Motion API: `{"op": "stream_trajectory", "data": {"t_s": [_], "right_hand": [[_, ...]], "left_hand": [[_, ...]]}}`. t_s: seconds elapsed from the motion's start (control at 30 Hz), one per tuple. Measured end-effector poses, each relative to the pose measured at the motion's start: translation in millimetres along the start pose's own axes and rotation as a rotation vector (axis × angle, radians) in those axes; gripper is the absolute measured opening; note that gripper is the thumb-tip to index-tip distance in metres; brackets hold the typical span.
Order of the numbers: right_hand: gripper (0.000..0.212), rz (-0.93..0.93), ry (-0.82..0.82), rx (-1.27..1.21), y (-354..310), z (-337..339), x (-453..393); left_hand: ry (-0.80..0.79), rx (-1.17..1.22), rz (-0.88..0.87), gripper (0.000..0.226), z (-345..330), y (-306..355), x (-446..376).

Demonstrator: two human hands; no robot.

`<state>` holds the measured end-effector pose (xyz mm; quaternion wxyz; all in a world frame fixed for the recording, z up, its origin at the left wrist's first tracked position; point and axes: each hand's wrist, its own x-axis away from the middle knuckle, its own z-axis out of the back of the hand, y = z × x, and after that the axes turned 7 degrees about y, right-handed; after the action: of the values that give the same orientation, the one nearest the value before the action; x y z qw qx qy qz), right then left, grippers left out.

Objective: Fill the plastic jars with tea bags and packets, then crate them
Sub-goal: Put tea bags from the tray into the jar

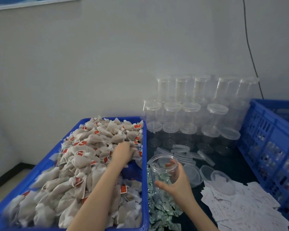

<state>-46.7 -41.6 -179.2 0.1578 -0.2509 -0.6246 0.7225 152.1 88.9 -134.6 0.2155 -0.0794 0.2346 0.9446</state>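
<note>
Right hand (pixel 177 182) grips open jar (pixel 164 169), mouth tilted toward tray (pixel 144 164), presumably to shorten the carry. Left hand (pixel 123 151) reaches into tea bags (pixel 83 152); fingers buried, grasp cannot tell. Packets (pixel 158 202) heaped beside; crate (pixel 264 135) right, handy for filled jars.

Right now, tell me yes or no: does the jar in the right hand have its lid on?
No. The jar gripped by the right hand has an open, uncovered mouth, and loose lids lie on the table behind it.
</note>
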Motion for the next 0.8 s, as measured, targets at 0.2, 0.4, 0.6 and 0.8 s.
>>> {"op": "stream_trajectory", "data": {"t_s": [0.2,0.4,0.6,0.8], "right_hand": [[0.09,-0.011,-0.011,-0.001,-1.5,-7.8,-5.4],[0.094,-0.037,-0.014,-0.017,2.1,-12.7,-8.5],[0.09,-0.041,-0.004,-0.016,8.1,-8.9,-7.3],[0.089,-0.048,0.01,-0.006,10.8,-7.5,-8.0]], "left_hand": [[0.3,0.677,-0.205,0.023,35.6,39.7,17.0],[0.075,0.892,-0.373,0.033,39.1,69.6,33.6],[0.003,0.958,-0.424,0.032,44.1,75.3,41.7],[-0.052,1.046,-0.415,0.03,52.3,74.3,43.9]]}}
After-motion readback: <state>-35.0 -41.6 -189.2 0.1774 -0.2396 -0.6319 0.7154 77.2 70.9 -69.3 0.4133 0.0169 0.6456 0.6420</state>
